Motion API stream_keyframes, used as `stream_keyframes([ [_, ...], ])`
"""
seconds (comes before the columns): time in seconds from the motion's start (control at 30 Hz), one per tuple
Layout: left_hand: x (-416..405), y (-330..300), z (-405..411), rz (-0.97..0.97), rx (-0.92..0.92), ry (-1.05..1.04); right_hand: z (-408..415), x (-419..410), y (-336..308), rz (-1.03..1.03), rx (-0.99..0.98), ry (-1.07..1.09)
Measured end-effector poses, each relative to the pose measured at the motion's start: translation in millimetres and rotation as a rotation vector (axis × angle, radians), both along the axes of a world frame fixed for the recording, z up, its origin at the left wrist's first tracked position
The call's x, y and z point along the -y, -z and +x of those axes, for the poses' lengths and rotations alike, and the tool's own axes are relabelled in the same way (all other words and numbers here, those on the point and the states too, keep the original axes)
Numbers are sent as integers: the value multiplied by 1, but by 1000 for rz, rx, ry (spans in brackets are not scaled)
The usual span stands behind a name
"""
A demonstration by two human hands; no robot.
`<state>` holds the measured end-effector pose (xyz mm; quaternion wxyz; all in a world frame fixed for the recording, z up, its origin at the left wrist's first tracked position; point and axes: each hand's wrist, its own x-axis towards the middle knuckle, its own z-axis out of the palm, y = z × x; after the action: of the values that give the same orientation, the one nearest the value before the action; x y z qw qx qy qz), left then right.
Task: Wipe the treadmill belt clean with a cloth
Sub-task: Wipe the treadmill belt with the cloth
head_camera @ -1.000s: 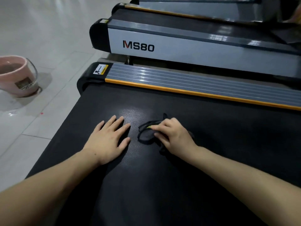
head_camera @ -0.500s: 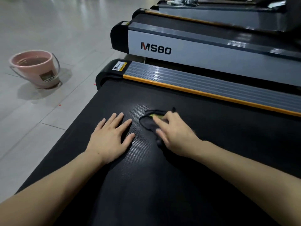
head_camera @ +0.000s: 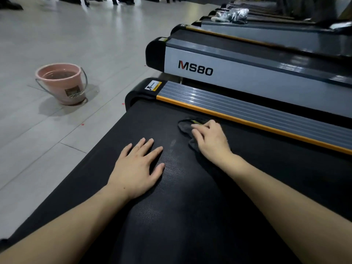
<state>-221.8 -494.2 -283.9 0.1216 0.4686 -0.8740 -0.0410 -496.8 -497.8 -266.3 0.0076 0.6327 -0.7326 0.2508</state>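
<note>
Pressing the cloth (head_camera: 187,126) onto the treadmill belt (head_camera: 190,216) with our right hand (head_camera: 211,142): fingers curled over it, grip clenched on the fabric, knuckles up. Cloth is dark, bunched, sticks out from under the fingertips toward 10–11 o'clock of the hand, with a bit trailing back under the palm at 7 o'clock. Can't tell how much of it is hidden under the hand.

Our left hand (head_camera: 137,168) lies flat on the belt at roughly 8 o'clock from the right, fingers straight and spread, holding nothing — just bracing. Near but apart from the cloth, so the right hand is the one on the job.

Key relation: cloth sits just beside the orange-edged side rail (head_camera: 257,115), at the belt's 1 o'clock edge. Belt's long axis runs 10 to 4 o'clock in view. Most of the unwiped area, as we judge it, lies toward 6–7 o'clock, back toward us, so the next stroke likely pulls that way across the width.

Faint sheen on the belt between the hands. Pink bucket (head_camera: 62,83) with water stands on the floor (head_camera: 57,168) at 10 o'clock, well apart.
</note>
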Motion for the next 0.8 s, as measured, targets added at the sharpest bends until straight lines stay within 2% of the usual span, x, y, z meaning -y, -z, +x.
stream_keyframes([
  [0.1,0,1,0,0,6,4,15,-55,-7,99,-136,-293],
  [0.2,-1,0,-1,11,-3,2,10,-60,-4,42,-180,-432],
  [0.3,-2,0,-1,13,-20,-9,-13,-3,6,-62,-260,-276],
  [0.4,-2,0,0,16,-22,-21,-25,43,2,3,-176,24],
  [0.5,-1,-1,-1,12,-16,-19,-6,38,1,8,-122,74],
  [0.7,0,0,1,11,-52,-19,40,-87,-1,-7,-140,-388],
  [0.8,-1,2,5,16,-55,-1,24,-80,1,-28,-171,-487],
])
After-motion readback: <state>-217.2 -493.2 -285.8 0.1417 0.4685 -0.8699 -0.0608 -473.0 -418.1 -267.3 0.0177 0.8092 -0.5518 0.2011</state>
